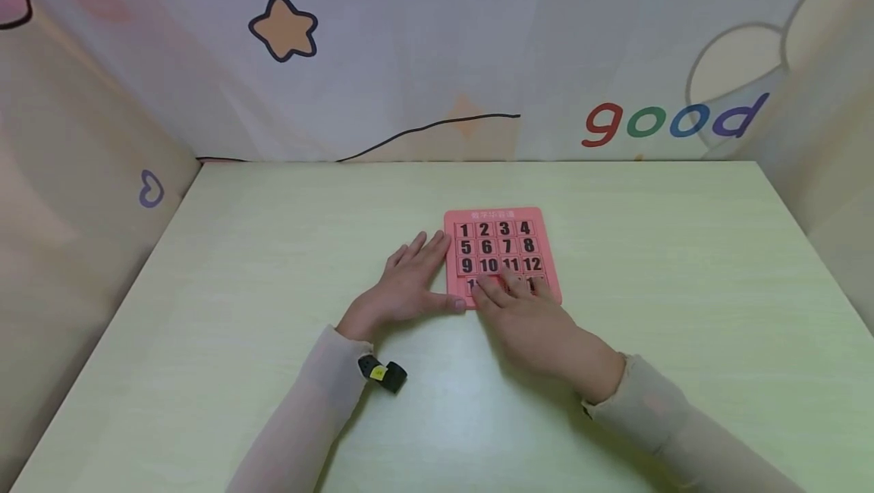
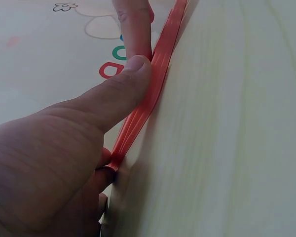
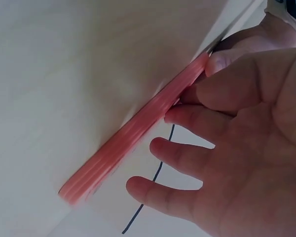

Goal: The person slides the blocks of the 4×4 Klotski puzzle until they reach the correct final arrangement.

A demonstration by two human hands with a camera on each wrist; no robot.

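A pink number slide puzzle (image 1: 501, 214) lies flat on the table, its tiles reading 1 to 12 in order over three rows. In the bottom row a tile stands slightly right of the column above it; fingers partly cover that row. My left hand (image 1: 408, 287) touches the puzzle's left edge with spread fingers, its thumb (image 2: 116, 91) at the near left corner. My right hand (image 1: 529, 322) reaches over the near edge, with extended fingertips on the bottom row. In the right wrist view its fingers (image 3: 180, 153) are spread above the puzzle's side (image 3: 133, 131).
The pale table (image 1: 273, 250) extends around the puzzle on all sides. A printed cloth wall (image 1: 423, 45) with a star and the word "good" rises behind it, and cloth also stands at both sides. A black strap device (image 1: 382, 373) sits on the left wrist.
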